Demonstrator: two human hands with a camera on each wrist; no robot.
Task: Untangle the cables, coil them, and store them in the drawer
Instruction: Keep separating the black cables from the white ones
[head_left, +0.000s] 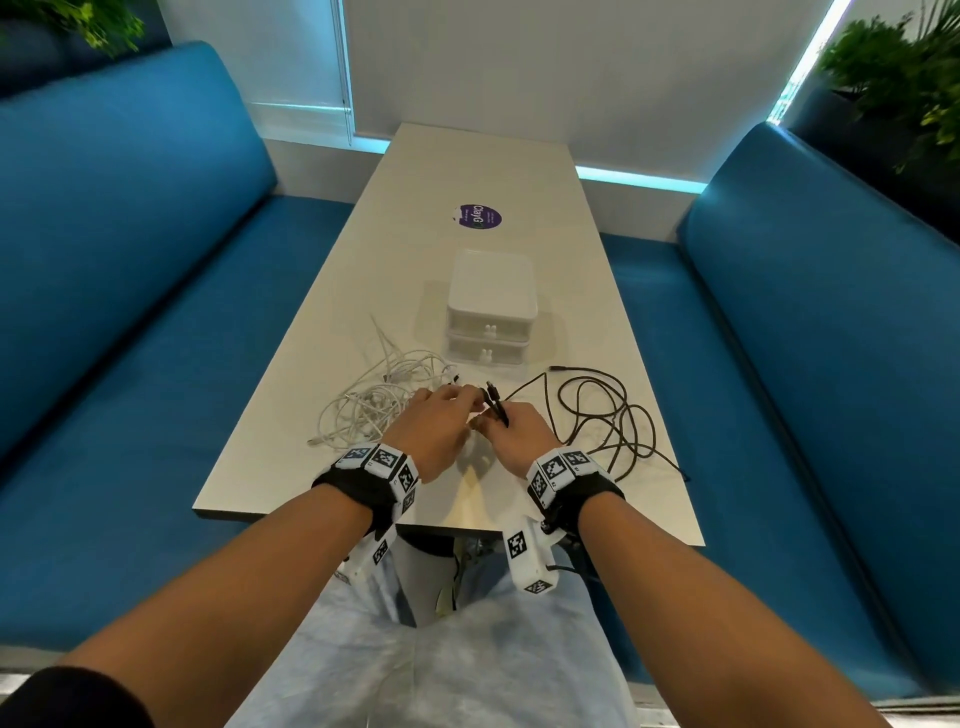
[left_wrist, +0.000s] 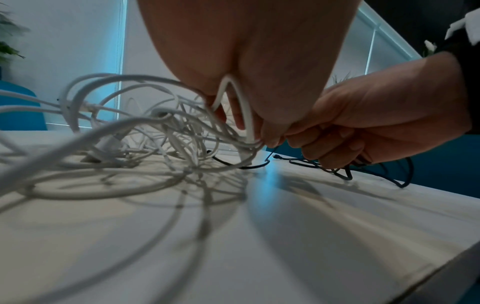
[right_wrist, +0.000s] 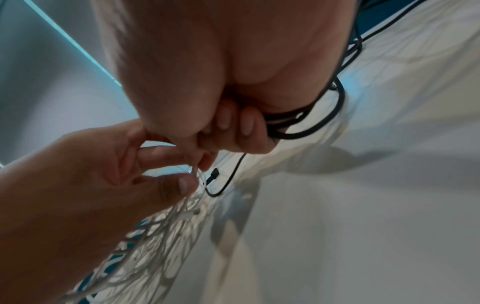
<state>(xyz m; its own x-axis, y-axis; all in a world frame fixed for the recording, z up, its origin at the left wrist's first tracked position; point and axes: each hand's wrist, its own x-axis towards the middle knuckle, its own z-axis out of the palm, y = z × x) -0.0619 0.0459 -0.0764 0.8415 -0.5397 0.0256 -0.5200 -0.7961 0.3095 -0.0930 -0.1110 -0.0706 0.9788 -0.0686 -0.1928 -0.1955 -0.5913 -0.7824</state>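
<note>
A tangle of white cables (head_left: 371, 402) lies on the table's near left, and a black cable (head_left: 597, 410) sprawls in loose loops on the right. My left hand (head_left: 441, 421) pinches strands of the white cables (left_wrist: 241, 115) just above the table. My right hand (head_left: 511, 426) grips the black cable (right_wrist: 298, 127) in curled fingers, a black plug end (head_left: 491, 392) sticking up from the fist. The two hands touch at the fingertips. A small white two-drawer box (head_left: 491, 306) stands just behind them, both drawers closed.
The white table (head_left: 467, 171) runs away from me between two blue benches (head_left: 130, 291), (head_left: 810, 322). A purple round sticker (head_left: 477, 215) lies beyond the box. Potted plants (head_left: 904, 78) stand at both far corners. The table's near edge (head_left: 452, 527) is close below my wrists.
</note>
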